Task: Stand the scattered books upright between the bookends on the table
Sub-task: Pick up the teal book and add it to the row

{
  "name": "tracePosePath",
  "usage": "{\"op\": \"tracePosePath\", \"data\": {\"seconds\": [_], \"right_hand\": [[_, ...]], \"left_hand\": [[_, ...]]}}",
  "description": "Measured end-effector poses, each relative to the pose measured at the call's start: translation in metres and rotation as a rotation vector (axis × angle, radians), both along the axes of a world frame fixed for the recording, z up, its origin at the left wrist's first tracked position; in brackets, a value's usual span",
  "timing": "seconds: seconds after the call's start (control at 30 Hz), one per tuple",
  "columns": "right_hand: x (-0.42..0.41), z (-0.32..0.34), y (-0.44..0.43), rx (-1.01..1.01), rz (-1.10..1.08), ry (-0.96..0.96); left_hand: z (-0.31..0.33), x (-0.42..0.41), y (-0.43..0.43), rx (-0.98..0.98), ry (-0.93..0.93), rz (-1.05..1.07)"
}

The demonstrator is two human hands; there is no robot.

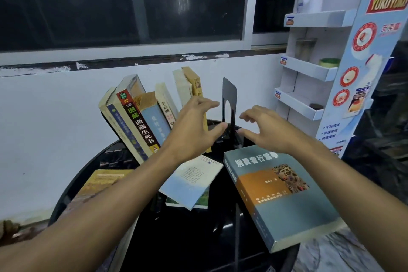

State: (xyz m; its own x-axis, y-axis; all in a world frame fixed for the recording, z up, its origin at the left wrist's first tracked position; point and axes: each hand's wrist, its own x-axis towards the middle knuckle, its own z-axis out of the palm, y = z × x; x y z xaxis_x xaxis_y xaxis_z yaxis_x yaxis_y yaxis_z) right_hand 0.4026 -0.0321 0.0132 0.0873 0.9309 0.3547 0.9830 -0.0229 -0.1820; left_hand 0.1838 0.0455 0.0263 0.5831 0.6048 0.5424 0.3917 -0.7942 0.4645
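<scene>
One head-worn view — looking forward and down, close over the table (pixel 181 238), facing the wall (pixel 44 117)

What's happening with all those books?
A person is tidying books on a round black table. A row of books stands at the back, leaning left. The left hand and right hand are open on either side of the black bookend, holding nothing. A grey book, a pale blue book and a yellow book lie flat, not yet stood up.
</scene>
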Motion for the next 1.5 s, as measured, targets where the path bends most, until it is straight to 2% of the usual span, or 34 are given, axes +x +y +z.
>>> {"op": "tracePosePath", "data": {"seconds": [0.17, 0.3, 0.5, 0.7, 0.97, 1.23, 1.37, 1.5], "right_hand": [[0.024, -0.013, -0.042, -0.125, -0.097, 0.031], [0.039, -0.025, -0.067, -0.195, -0.17, 0.065], [0.046, -0.034, -0.092, -0.274, -0.269, 0.093], [0.049, -0.043, -0.101, -0.365, -0.36, 0.171], [0.044, -0.047, -0.107, -0.33, -0.419, 0.205], [0.032, -0.051, -0.12, -0.297, -0.447, 0.433], [0.041, -0.062, -0.122, -0.256, -0.412, 0.676], [0.055, -0.071, -0.115, -0.283, -0.39, 0.688]], "left_hand": [[-0.036, 0.003, -0.019, -0.162, 0.219, -0.035], [-0.054, 0.004, -0.031, -0.263, 0.297, -0.035], [-0.068, 0.01, -0.048, -0.29, 0.28, -0.101], [-0.087, 0.021, -0.044, -0.347, 0.366, -0.093], [-0.093, 0.034, -0.046, -0.446, 0.307, -0.132], [-0.092, 0.044, -0.032, -0.528, 0.303, -0.206], [-0.084, 0.045, -0.02, -0.496, 0.342, -0.156], [-0.083, 0.051, -0.013, -0.421, 0.433, -0.082]]}}
